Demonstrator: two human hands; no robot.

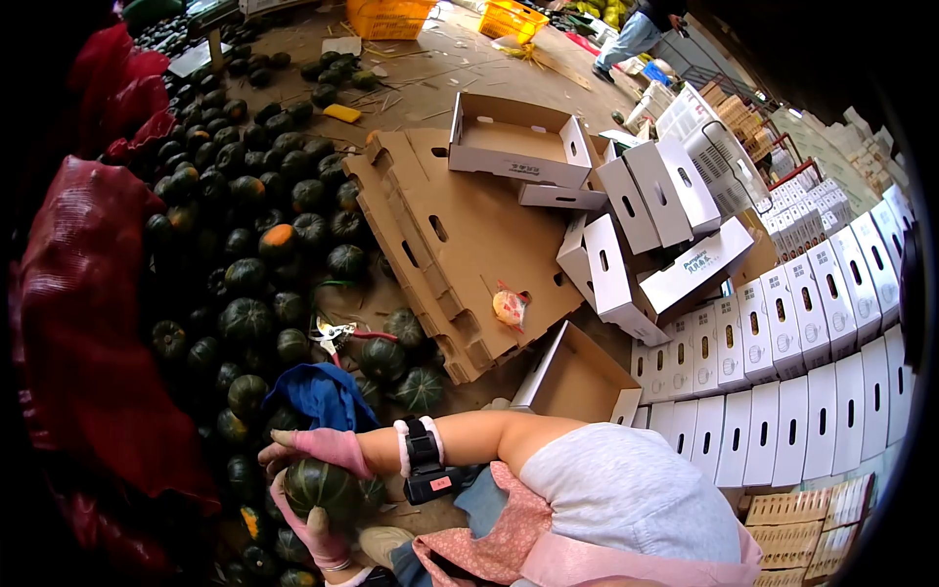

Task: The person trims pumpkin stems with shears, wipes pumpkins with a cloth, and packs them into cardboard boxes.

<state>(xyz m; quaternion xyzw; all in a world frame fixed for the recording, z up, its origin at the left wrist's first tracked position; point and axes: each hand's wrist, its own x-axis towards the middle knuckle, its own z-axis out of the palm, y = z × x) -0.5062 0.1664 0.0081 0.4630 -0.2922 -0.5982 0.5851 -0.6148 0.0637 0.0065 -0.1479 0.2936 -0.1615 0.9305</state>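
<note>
A dark green striped squash [321, 491] sits between my two hands near the bottom of the view. My right hand [328, 448], in a pink glove with bare fingertips, curves over its upper side. My left hand [311, 523], gloved the same way, wraps round the lower left side. Just above my right hand lies a blue cloth [321, 396]. Pruning shears [337, 333] with red handles rest on the squashes beyond it. More green squashes [245, 321], a few with orange patches, spread around and beyond my hands.
Red sacks [103, 323] line the left. Flattened cardboard [474, 230] carries a small wrapped item [510, 307]. Open cartons [577, 377] and rows of white boxes [773, 416] are on the right. Orange crates [391, 18] stand at the top, with a person [631, 41] farther right.
</note>
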